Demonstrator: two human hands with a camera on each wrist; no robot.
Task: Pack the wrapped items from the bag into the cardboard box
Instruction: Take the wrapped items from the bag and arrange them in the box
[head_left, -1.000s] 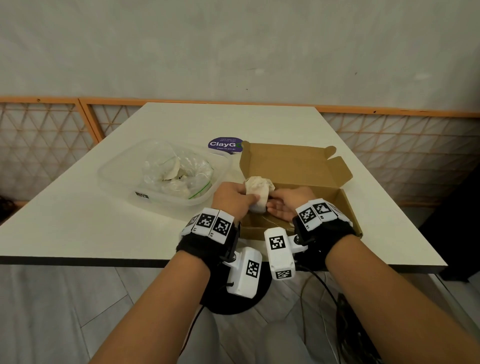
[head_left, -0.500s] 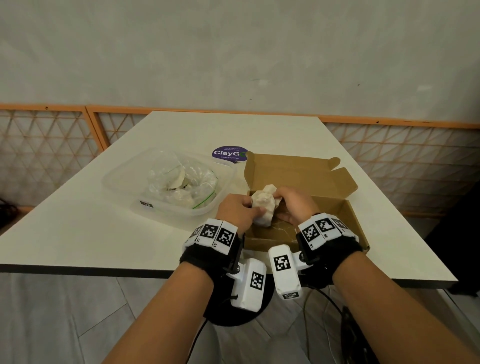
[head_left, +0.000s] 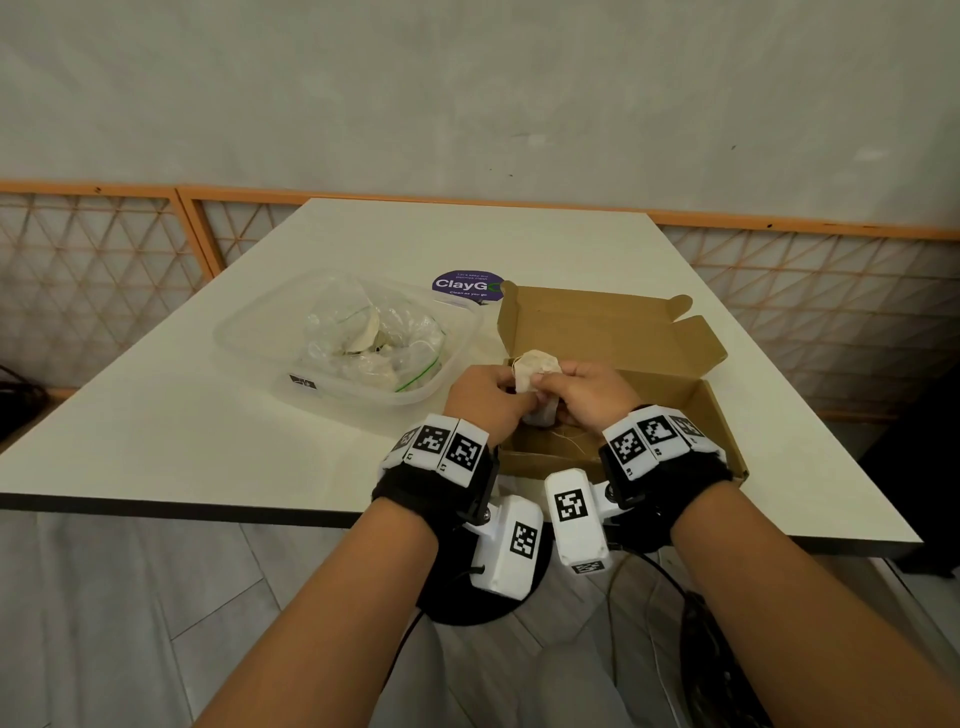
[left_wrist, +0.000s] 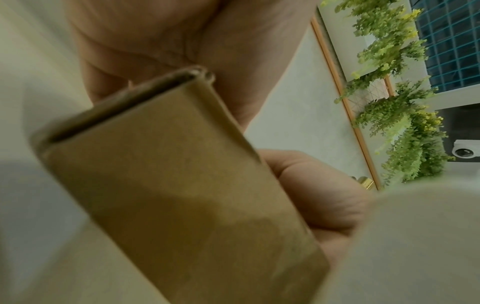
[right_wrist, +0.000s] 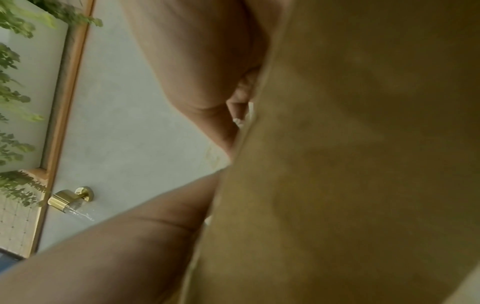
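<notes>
A wrapped item (head_left: 537, 366), a cream paper bundle with a thin thread, is held over the left end of the open cardboard box (head_left: 597, 332). My left hand (head_left: 511, 389) grips it from the left and my right hand (head_left: 551, 384) pinches it from the right. Both sets of fingers are curled round it. The clear bag (head_left: 374, 343) with more wrapped items lies in a clear plastic tub (head_left: 249, 332) left of the box. The left wrist view shows a blurred corner of the box (left_wrist: 182, 185) close up. The right wrist view shows a box wall (right_wrist: 350, 164).
A purple round sticker (head_left: 467, 285) lies on the white table (head_left: 156, 426) behind the tub. The table's near edge runs just under my wrists. An orange-framed lattice rail (head_left: 104, 249) lines the wall behind, and a black base (head_left: 483, 608) stands on the floor below.
My right hand has come up from low inside the box to pinch the wrapped item beside my left hand. The item has been turned and sits slightly higher over the box's left end.
</notes>
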